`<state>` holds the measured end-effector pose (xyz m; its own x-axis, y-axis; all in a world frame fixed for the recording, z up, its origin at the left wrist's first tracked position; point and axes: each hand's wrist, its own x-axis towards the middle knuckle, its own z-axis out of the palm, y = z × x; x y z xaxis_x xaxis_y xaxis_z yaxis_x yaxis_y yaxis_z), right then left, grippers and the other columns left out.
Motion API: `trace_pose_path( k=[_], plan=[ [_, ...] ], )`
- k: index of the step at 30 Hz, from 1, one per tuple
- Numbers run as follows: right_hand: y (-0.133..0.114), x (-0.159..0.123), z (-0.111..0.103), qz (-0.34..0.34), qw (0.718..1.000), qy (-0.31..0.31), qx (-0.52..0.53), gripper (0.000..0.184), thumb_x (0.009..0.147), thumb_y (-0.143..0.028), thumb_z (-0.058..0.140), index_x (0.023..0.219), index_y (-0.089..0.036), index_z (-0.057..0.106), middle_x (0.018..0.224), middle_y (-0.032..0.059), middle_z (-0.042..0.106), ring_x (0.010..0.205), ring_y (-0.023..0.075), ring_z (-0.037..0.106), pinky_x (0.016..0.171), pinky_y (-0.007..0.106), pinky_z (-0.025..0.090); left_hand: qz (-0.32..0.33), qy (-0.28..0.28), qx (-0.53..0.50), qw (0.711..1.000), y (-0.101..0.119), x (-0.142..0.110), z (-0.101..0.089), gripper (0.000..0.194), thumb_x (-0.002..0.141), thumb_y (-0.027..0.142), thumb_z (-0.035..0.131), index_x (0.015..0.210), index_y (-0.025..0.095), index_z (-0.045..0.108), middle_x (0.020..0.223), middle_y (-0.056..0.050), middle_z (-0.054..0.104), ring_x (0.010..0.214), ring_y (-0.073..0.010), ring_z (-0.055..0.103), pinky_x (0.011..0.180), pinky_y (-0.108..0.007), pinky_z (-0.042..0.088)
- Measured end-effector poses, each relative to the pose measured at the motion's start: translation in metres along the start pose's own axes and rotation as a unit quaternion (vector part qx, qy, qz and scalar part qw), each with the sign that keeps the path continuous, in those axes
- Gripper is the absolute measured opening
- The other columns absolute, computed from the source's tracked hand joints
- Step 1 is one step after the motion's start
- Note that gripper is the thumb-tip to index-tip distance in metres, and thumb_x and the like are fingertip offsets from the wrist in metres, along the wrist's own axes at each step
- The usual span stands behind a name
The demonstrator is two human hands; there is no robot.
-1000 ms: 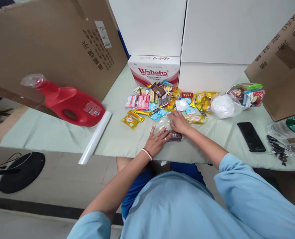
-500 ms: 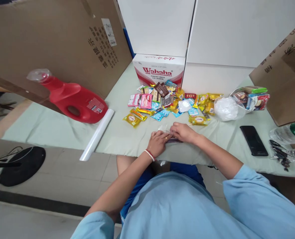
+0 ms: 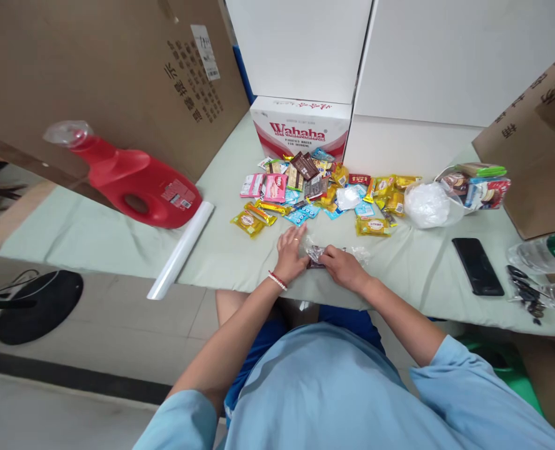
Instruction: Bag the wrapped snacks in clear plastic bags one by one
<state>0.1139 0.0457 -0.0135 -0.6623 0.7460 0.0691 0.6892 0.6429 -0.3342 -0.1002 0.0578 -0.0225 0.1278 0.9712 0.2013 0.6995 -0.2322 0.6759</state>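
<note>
A clear plastic bag (image 3: 358, 253) with a dark snack packet (image 3: 315, 256) inside lies near the table's front edge. My left hand (image 3: 290, 251) rests on the bag's left end with its fingers curled over it. My right hand (image 3: 343, 267) grips the bag just right of the packet. Both hands touch the bag and sit close together. Behind them spreads a heap of small snack packets (image 3: 322, 194) in yellow, pink, blue and brown.
A red detergent jug (image 3: 134, 187) lies on its side at the left beside a white roll (image 3: 181, 250). A Wahaha carton (image 3: 300, 128), white boxes and cardboard stand behind. A white plastic bag (image 3: 427, 203), a black phone (image 3: 477, 265) and bottles (image 3: 547, 247) are at the right.
My hands drew together over the bag and packet, then lifted its edge; my right hand moved toward me and my left hand shifted up onto the bag's left end.
</note>
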Motion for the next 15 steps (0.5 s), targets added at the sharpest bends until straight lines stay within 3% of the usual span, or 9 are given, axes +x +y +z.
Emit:
trace_pose_path(
  k=[3,5,7,11,15],
  plan=[
    [0.0,-0.007,0.004,0.0,0.998,0.041,0.054,0.033,0.095,-0.009,0.048,0.124,-0.021,0.059,0.11,0.0084,0.06,0.092,0.0211,0.057,0.076,0.03,0.045,0.037,-0.049,-0.035,0.997,-0.005,0.0,-0.005,0.038,0.077,0.009,0.057,0.102,0.028,0.077,0.097,-0.003,0.075,0.125,-0.0259,0.056,0.117,-0.053,0.033],
    [0.0,-0.013,0.007,0.004,0.992,0.078,0.102,0.051,0.092,-0.01,0.052,0.142,-0.018,0.047,0.117,0.0124,0.058,0.101,0.0243,0.057,0.085,0.035,0.05,0.052,-0.063,-0.03,0.996,-0.017,-0.008,-0.013,0.03,0.075,0.006,0.053,0.078,0.026,0.075,0.083,-0.003,0.074,0.117,-0.0247,0.059,0.111,-0.05,0.04],
    [-0.001,-0.018,0.008,0.0,0.985,0.1,0.143,0.064,0.091,-0.011,0.055,0.152,-0.015,0.035,0.124,0.0161,0.055,0.11,0.0272,0.055,0.093,0.041,0.051,0.059,-0.087,-0.007,0.994,-0.03,-0.019,-0.023,0.03,0.07,0.004,0.051,0.071,0.025,0.072,0.08,-0.003,0.073,0.113,-0.0244,0.061,0.108,-0.05,0.041],
    [-0.007,-0.02,0.008,-0.022,0.984,0.08,0.156,0.055,0.093,-0.017,0.059,0.147,-0.021,0.049,0.121,0.0149,0.057,0.11,0.029,0.054,0.095,0.047,0.05,0.042,-0.1,-0.019,0.994,-0.036,-0.033,-0.031,0.031,0.07,0.007,0.05,0.086,0.024,0.07,0.094,-0.004,0.071,0.106,-0.023,0.062,0.103,-0.045,0.047],
    [-0.015,-0.014,0.005,-0.004,0.992,0.04,0.12,0.042,0.094,-0.02,0.062,0.135,-0.022,0.064,0.111,0.0117,0.059,0.104,0.0277,0.053,0.094,0.045,0.049,-0.004,0.021,-0.035,0.999,-0.018,-0.03,-0.016,0.037,0.082,0.023,0.058,0.12,0.021,0.06,0.113,-0.008,0.065,0.109,-0.0243,0.058,0.101,-0.043,0.048]
  ],
)
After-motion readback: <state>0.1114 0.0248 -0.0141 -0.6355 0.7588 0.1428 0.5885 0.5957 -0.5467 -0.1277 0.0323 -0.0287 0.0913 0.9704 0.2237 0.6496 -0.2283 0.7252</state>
